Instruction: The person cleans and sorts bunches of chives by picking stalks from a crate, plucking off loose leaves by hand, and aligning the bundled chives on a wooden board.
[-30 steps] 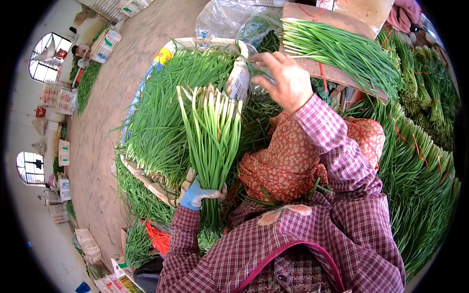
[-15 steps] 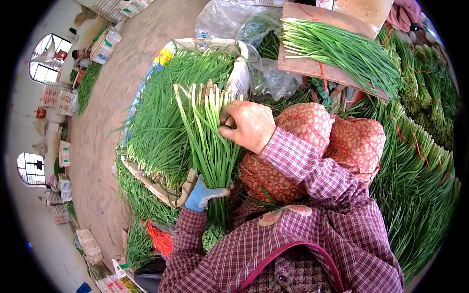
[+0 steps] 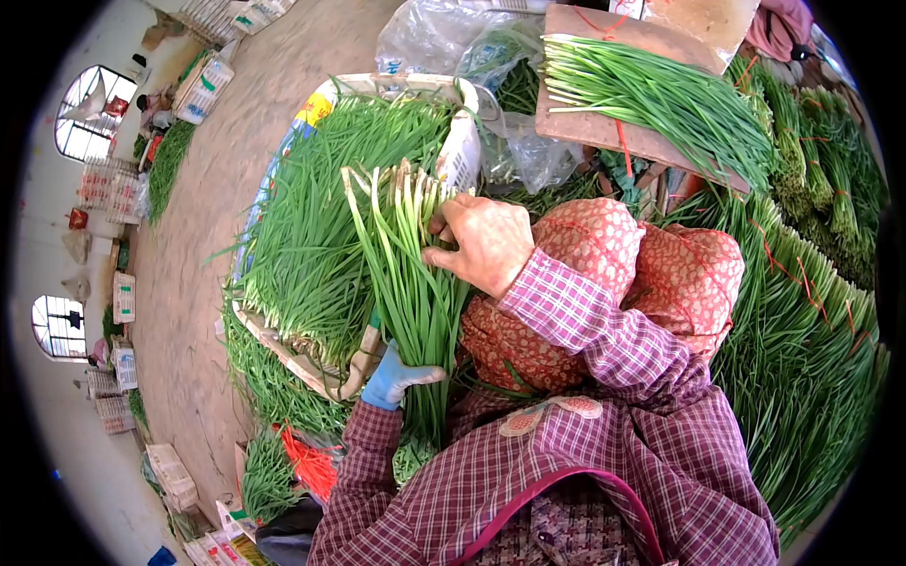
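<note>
A loose bunch of garlic chives [image 3: 420, 302] stands over the right side of a crate, pale stem ends up and leaves hanging down. My left hand [image 3: 394, 379], in a blue glove, is wrapped round its lower leaves, with the thumb across the front. At the right edge of the stems, my bare right hand [image 3: 489, 243] is closed, its fingers curled in against the chives; the fingertips are partly hidden. More garlic chives [image 3: 326, 222] fill the pale plastic crate [image 3: 461, 156] beside the bunch.
A board [image 3: 566, 113] at the upper right carries a neat pile of chives [image 3: 661, 99]. Tied bundles [image 3: 793, 349] lie along the right. Red ties [image 3: 310, 462] are at the lower left. Clear plastic bags [image 3: 425, 38] lie behind the crate. Patterned cloth [image 3: 595, 241] covers my knees.
The bunch has shifted slightly to the right and its stem ends have dropped a little. My left hand has moved slightly with it. My right hand stays at the stems.
</note>
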`<state>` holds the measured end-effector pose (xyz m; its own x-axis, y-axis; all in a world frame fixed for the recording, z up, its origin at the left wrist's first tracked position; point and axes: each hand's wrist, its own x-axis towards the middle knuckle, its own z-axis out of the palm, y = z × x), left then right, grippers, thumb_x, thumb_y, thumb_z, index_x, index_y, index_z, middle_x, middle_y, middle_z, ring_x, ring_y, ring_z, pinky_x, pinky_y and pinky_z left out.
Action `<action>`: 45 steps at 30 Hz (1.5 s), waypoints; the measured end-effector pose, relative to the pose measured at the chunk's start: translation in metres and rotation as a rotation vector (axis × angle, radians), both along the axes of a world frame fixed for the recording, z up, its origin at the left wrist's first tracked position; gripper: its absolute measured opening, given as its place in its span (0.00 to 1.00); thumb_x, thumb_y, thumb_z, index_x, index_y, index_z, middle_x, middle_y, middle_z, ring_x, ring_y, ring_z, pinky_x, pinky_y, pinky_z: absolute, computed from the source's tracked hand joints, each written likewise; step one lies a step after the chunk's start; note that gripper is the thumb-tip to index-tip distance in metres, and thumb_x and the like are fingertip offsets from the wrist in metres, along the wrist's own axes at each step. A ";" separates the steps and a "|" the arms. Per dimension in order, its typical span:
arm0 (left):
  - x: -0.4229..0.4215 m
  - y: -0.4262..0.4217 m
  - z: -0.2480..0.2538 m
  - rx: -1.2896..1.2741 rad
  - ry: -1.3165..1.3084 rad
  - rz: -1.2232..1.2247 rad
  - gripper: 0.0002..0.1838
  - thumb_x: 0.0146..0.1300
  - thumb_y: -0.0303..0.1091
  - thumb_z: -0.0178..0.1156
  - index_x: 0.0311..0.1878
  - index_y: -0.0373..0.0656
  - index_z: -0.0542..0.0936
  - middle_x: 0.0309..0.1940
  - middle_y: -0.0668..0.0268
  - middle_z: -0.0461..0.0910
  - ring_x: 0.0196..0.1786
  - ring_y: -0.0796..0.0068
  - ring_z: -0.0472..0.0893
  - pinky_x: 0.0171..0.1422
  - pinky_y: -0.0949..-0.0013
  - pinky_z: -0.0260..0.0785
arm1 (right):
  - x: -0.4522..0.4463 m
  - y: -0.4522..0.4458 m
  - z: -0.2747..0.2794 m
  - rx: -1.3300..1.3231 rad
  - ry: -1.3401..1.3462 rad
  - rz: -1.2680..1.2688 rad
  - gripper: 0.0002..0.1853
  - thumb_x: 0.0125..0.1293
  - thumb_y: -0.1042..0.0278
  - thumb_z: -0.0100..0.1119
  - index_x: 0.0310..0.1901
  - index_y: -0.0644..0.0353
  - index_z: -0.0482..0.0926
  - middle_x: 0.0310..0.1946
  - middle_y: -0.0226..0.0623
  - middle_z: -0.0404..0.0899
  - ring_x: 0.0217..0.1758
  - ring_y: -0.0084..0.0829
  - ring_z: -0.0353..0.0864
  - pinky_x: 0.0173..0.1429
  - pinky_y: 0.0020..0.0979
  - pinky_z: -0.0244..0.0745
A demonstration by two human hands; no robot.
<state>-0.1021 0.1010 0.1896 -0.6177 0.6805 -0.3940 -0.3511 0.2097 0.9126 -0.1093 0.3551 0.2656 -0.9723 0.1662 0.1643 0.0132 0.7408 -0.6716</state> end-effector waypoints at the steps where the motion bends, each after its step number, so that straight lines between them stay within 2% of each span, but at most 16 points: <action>1: 0.000 -0.001 -0.004 0.009 0.003 -0.007 0.29 0.43 0.42 0.79 0.46 0.39 0.78 0.35 0.62 0.82 0.37 0.69 0.81 0.42 0.63 0.75 | 0.000 0.000 -0.001 0.008 0.006 0.001 0.17 0.49 0.51 0.70 0.33 0.55 0.81 0.32 0.36 0.81 0.38 0.38 0.83 0.41 0.39 0.76; 9: -0.004 -0.012 -0.027 0.040 0.027 -0.033 0.29 0.43 0.42 0.79 0.47 0.39 0.78 0.36 0.63 0.82 0.40 0.68 0.81 0.44 0.63 0.76 | -0.006 -0.003 -0.011 -0.050 0.128 -0.009 0.12 0.49 0.58 0.67 0.30 0.57 0.80 0.31 0.38 0.80 0.37 0.37 0.83 0.38 0.40 0.76; 11: -0.005 -0.016 -0.032 0.025 0.043 -0.029 0.30 0.44 0.41 0.78 0.48 0.39 0.77 0.37 0.62 0.82 0.40 0.68 0.82 0.44 0.63 0.76 | -0.006 -0.004 -0.011 0.043 0.230 -0.032 0.08 0.48 0.64 0.63 0.28 0.57 0.78 0.24 0.34 0.78 0.32 0.37 0.81 0.34 0.38 0.75; 21: -0.010 -0.026 -0.034 -0.009 0.044 0.043 0.33 0.45 0.31 0.77 0.56 0.38 0.75 0.40 0.63 0.82 0.41 0.69 0.82 0.48 0.63 0.76 | -0.020 0.004 -0.015 0.292 0.534 -0.084 0.11 0.41 0.66 0.61 0.23 0.60 0.71 0.21 0.36 0.70 0.25 0.38 0.76 0.29 0.38 0.72; 24: -0.012 -0.024 -0.028 -0.048 0.012 0.015 0.37 0.43 0.32 0.78 0.59 0.38 0.73 0.44 0.63 0.81 0.46 0.69 0.81 0.53 0.63 0.75 | -0.023 0.017 -0.005 0.422 0.335 -0.055 0.15 0.44 0.59 0.67 0.27 0.62 0.76 0.27 0.37 0.75 0.33 0.36 0.80 0.33 0.36 0.78; 26: -0.011 -0.019 -0.020 -0.123 0.041 0.015 0.48 0.34 0.43 0.82 0.60 0.34 0.70 0.53 0.59 0.77 0.53 0.64 0.78 0.61 0.62 0.70 | -0.033 0.033 -0.004 0.517 0.438 -0.104 0.13 0.45 0.60 0.65 0.26 0.59 0.74 0.22 0.34 0.72 0.26 0.31 0.76 0.26 0.34 0.74; 27: -0.010 -0.023 -0.025 -0.122 0.039 0.014 0.48 0.34 0.43 0.82 0.60 0.34 0.70 0.53 0.59 0.77 0.53 0.64 0.78 0.61 0.62 0.70 | -0.040 0.046 -0.006 0.571 0.525 -0.141 0.12 0.45 0.61 0.64 0.23 0.57 0.72 0.18 0.30 0.69 0.19 0.26 0.72 0.21 0.33 0.71; 29: -0.006 -0.032 -0.038 -0.030 0.066 0.080 0.49 0.33 0.43 0.83 0.61 0.35 0.71 0.54 0.59 0.77 0.54 0.63 0.78 0.61 0.61 0.71 | -0.046 0.078 0.004 0.683 0.447 -0.269 0.11 0.50 0.59 0.64 0.24 0.55 0.73 0.18 0.30 0.72 0.19 0.25 0.74 0.20 0.31 0.72; 32: 0.002 -0.015 0.011 -0.003 0.013 0.115 0.52 0.32 0.40 0.84 0.64 0.38 0.68 0.58 0.59 0.74 0.55 0.63 0.77 0.61 0.61 0.70 | -0.044 0.140 0.020 0.690 0.430 -0.471 0.09 0.56 0.58 0.64 0.27 0.51 0.76 0.21 0.27 0.77 0.21 0.23 0.77 0.20 0.29 0.72; 33: -0.001 -0.029 -0.006 -0.002 0.014 0.121 0.52 0.32 0.40 0.84 0.64 0.38 0.68 0.58 0.59 0.74 0.55 0.63 0.77 0.61 0.61 0.70 | -0.042 0.159 0.021 0.667 0.371 -0.537 0.09 0.58 0.58 0.64 0.27 0.50 0.77 0.22 0.25 0.79 0.22 0.22 0.78 0.20 0.29 0.73; 35: -0.008 -0.057 -0.043 0.042 0.074 0.096 0.40 0.36 0.35 0.79 0.56 0.38 0.73 0.40 0.59 0.78 0.40 0.63 0.80 0.44 0.61 0.74 | -0.033 0.183 0.011 0.735 0.482 -0.551 0.08 0.58 0.57 0.65 0.30 0.49 0.78 0.24 0.23 0.79 0.21 0.20 0.77 0.19 0.27 0.71; 37: -0.009 -0.063 -0.053 0.084 0.107 0.092 0.32 0.39 0.33 0.76 0.50 0.38 0.75 0.28 0.58 0.79 0.29 0.61 0.81 0.31 0.60 0.76 | -0.023 0.160 0.006 0.738 0.223 -0.495 0.07 0.61 0.59 0.63 0.37 0.49 0.79 0.26 0.24 0.79 0.20 0.18 0.76 0.18 0.25 0.70; 38: -0.008 -0.056 -0.043 0.134 0.045 0.117 0.31 0.39 0.34 0.76 0.50 0.38 0.76 0.28 0.58 0.79 0.29 0.62 0.82 0.32 0.60 0.76 | -0.014 0.132 0.014 0.654 0.035 -0.384 0.09 0.62 0.58 0.62 0.40 0.50 0.79 0.30 0.28 0.82 0.23 0.21 0.80 0.22 0.26 0.75; 40: -0.011 -0.052 -0.042 0.188 0.011 0.103 0.31 0.40 0.35 0.77 0.49 0.37 0.76 0.29 0.58 0.79 0.30 0.62 0.82 0.32 0.60 0.76 | -0.006 0.104 -0.012 0.230 0.203 -0.006 0.16 0.62 0.53 0.62 0.45 0.55 0.79 0.40 0.40 0.84 0.40 0.34 0.85 0.44 0.36 0.81; 43: -0.012 -0.031 -0.012 0.250 -0.168 -0.005 0.31 0.41 0.38 0.77 0.49 0.36 0.76 0.29 0.59 0.79 0.30 0.62 0.82 0.32 0.60 0.76 | -0.005 0.054 -0.016 -0.218 0.094 0.226 0.19 0.61 0.55 0.65 0.46 0.61 0.81 0.40 0.43 0.84 0.38 0.38 0.85 0.47 0.36 0.80; 45: -0.011 -0.036 -0.017 0.214 -0.129 0.012 0.32 0.41 0.38 0.77 0.49 0.36 0.76 0.29 0.59 0.79 0.30 0.62 0.82 0.32 0.61 0.76 | -0.010 0.041 -0.026 -0.255 0.206 0.301 0.16 0.61 0.57 0.65 0.43 0.62 0.82 0.36 0.44 0.85 0.32 0.37 0.85 0.43 0.35 0.81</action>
